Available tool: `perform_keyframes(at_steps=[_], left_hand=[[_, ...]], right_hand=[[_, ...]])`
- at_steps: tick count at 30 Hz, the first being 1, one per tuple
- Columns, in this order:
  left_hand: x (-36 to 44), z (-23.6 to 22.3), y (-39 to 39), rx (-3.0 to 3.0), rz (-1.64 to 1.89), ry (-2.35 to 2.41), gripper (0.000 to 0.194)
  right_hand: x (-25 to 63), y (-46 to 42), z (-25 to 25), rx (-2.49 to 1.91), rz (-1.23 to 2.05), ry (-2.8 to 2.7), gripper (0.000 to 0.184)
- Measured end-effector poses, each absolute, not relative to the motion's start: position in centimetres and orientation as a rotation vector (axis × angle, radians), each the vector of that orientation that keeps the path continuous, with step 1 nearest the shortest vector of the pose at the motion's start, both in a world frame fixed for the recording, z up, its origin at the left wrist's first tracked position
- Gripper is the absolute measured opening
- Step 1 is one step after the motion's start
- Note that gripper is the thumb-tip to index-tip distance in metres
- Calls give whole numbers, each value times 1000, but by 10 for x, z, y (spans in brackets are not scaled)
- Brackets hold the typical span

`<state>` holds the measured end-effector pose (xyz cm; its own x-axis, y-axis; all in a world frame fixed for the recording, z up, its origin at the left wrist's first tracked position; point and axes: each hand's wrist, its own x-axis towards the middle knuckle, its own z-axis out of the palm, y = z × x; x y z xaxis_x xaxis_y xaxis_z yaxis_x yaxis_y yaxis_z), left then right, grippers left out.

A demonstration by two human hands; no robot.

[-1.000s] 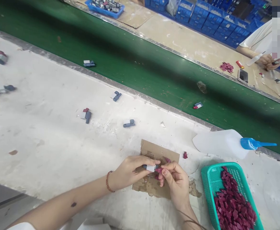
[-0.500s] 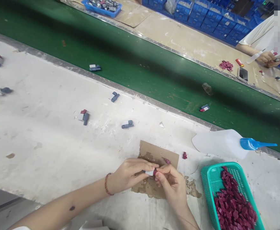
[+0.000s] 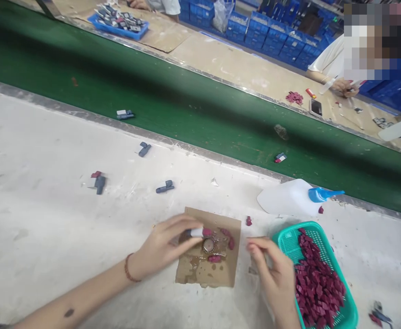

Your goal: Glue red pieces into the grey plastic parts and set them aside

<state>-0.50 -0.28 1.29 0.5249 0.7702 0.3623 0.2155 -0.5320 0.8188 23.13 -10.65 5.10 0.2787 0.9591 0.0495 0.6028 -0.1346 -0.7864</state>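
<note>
My left hand point(image 3: 164, 240) pinches a small grey-and-white plastic part point(image 3: 196, 232) with a maroon piece point(image 3: 207, 231) at its right end, held above a square of brown cardboard point(image 3: 221, 274). On the cardboard are a round bottle-cap-like disc point(image 3: 208, 246), wet-looking patches and maroon pieces point(image 3: 214, 258). My right hand point(image 3: 272, 269) is apart from the part, between the cardboard and a green basket point(image 3: 353, 315) of maroon pieces point(image 3: 318, 283). Its thumb and forefinger are bent and slightly apart, with nothing visible in them.
A white bottle with a blue nozzle point(image 3: 289, 196) lies behind the basket. Assembled parts point(image 3: 99, 183) are scattered at left. A green conveyor belt point(image 3: 193, 119) crosses beyond, carrying a few parts. Across it, a person's hands point(image 3: 346, 87) work near a phone point(image 3: 316, 107).
My right hand has come off the part and moved right, toward the basket. The left hand keeps the part, its maroon piece now exposed. The view has shifted.
</note>
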Motion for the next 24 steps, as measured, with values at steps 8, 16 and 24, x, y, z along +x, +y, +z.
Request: perform_keyframes(at_steps=[8, 16, 24], left_hand=[[18, 14, 112, 1749, 764, 1081, 38], [60, 3, 190, 2048, 757, 1249, 38], [-5, 0, 219, 2088, 793, 1693, 48]], right_hand=[[348, -154, 39, -2504, 11, -1535, 36], [359, -138, 19, -2523, -232, -1734, 32], [366, -138, 4, -2362, -201, -1820, 23]])
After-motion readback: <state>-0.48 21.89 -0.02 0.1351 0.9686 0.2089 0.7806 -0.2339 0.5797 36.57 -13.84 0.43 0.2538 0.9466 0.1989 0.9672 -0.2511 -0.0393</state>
